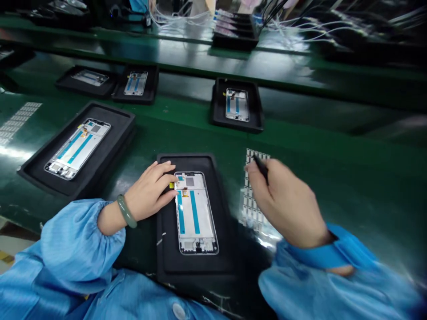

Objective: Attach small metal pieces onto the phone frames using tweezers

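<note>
A phone mid-frame with blue strips and a small flex cable lies face down in a black foam tray before me. My left hand rests at its upper left edge, fingers spread and fingertips touching the frame near a yellow tab. To the right, my right hand is closed on slim black tweezers, whose tip points away over a sheet of small pale stickers. Motion blurs this hand slightly, and it covers part of the sheet.
Another phone frame lies in a black tray at left. Further trays with phone frames stand behind, one being the right-hand tray. A second sticker sheet is at far left. Cables and stacked trays occupy the raised shelf.
</note>
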The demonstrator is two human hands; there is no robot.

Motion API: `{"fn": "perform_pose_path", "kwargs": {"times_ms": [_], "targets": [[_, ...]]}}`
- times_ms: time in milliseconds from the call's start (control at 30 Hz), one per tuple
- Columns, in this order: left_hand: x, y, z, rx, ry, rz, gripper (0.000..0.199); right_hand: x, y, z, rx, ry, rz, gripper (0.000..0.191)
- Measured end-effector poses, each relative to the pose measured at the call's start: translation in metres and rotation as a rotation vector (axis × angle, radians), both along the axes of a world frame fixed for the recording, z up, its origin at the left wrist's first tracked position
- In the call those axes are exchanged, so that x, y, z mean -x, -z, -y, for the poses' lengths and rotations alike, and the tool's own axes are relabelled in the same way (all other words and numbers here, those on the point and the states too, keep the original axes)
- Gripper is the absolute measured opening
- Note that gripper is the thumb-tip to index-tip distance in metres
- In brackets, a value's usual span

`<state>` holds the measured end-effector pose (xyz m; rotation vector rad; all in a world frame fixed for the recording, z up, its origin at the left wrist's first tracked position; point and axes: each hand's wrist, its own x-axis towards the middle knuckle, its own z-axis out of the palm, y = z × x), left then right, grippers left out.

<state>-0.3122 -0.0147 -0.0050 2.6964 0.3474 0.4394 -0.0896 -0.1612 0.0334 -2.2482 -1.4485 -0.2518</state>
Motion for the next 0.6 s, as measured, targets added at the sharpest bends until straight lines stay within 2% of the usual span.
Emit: {"fn": "perform_pose_path", "kwargs": {"times_ms": [67, 100, 167, 300, 400, 500, 567, 600], "targets": [[0.007, -0.009, 0.001, 0.024, -0.021, 0.029, 0.022, -0.003, 0.008, 0.011, 0.321, -0.040, -0.067, 0.022], [0.011, -0.015, 0.002, 0.034, -0.028, 0.042, 0.021, -0.003, 0.014, 0.015, 0.398, -0.091, -0.118, 0.023], [0.018, -0.028, 0.004, 0.051, -0.042, 0.056, 0.019, -0.001, 0.024, 0.016, 0.456, -0.140, -0.206, 0.024], [0.031, -0.060, -0.002, 0.059, -0.092, 0.049, 0.020, 0.005, 0.029, 0.009, 0.419, -0.163, -0.342, 0.018], [0.030, -0.083, -0.025, -0.012, -0.143, 0.061, 0.022, 0.004, 0.031, 0.005, 0.306, -0.201, -0.375, 0.017], [0.015, -0.099, -0.069, -0.137, -0.233, -0.034, 0.032, -0.018, 0.037, 0.009, 0.136, -0.224, -0.387, 0.027], [0.000, -0.103, -0.109, -0.195, -0.333, -0.221, 0.042, -0.049, 0.041, 0.018, 0.080, -0.204, -0.406, 0.026], [-0.009, -0.102, -0.131, -0.213, -0.394, -0.306, 0.044, -0.070, 0.043, 0.024, 0.012, -0.139, -0.424, 0.023]]}}
